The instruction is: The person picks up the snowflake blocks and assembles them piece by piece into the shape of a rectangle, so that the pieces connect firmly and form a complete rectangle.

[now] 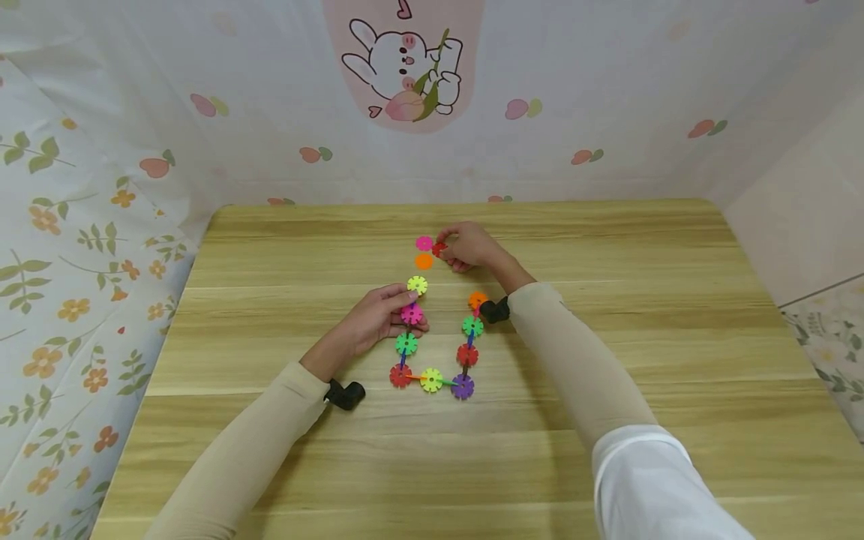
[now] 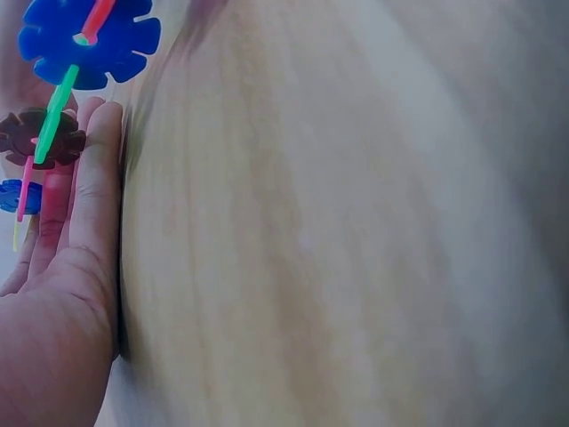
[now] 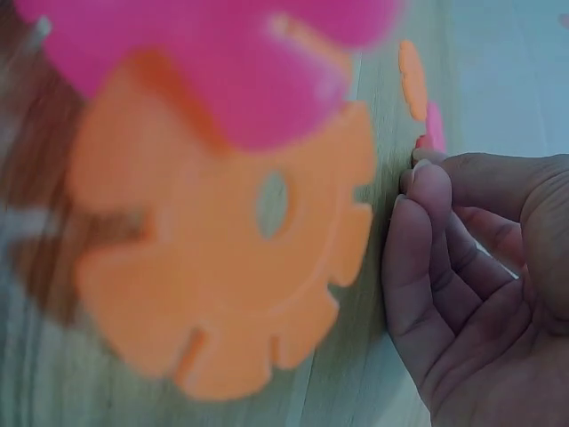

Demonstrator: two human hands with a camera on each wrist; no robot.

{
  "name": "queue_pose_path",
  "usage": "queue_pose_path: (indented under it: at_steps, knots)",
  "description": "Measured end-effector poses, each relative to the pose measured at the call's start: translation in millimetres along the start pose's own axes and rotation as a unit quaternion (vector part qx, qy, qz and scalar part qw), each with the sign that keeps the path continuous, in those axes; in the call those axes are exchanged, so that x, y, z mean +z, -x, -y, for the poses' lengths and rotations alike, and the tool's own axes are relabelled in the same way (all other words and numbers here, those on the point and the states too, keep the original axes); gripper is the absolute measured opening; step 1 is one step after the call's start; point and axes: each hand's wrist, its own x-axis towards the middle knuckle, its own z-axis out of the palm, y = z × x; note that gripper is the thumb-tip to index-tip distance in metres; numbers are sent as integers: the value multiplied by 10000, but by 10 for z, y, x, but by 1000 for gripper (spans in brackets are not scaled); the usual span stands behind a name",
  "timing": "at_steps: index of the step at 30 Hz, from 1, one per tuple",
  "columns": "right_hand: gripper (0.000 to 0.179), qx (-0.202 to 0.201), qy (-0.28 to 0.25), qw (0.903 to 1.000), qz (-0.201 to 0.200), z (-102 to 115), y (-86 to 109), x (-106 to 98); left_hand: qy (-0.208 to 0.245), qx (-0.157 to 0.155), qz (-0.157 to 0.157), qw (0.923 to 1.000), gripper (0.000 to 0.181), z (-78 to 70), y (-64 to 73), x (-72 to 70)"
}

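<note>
A U-shaped chain of slotted plastic snowflake discs (image 1: 432, 380) lies on the wooden table, flat discs alternating with ones set on edge. My left hand (image 1: 370, 321) holds its left arm near the top, thumb by the yellow disc (image 1: 417, 285) and fingers under the pink disc (image 1: 412, 313). In the left wrist view, the fingers lie beneath a brown disc (image 2: 40, 140). Farther up, my right hand (image 1: 472, 246) pinches a loose red disc (image 1: 439, 249); in the right wrist view its fingertips hide most of that disc. The right wrist is just beyond the chain's orange end disc (image 1: 477, 301).
A loose pink disc (image 1: 424, 243) and a loose orange disc (image 1: 424, 262) lie left of my right hand. A patterned cloth (image 1: 263, 97) hangs behind the table's (image 1: 304, 465) far edge. Black wrist cameras (image 1: 346, 395) sit on both sleeves, the right one close to the chain.
</note>
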Motion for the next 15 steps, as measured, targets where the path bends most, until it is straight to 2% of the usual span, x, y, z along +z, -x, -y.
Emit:
queue_pose_path:
  at_steps: [15]
  knots:
    - [26,311,-10,9995,113,-14,-30,-18,80,-39,-68,9999,33,-10,-12,1]
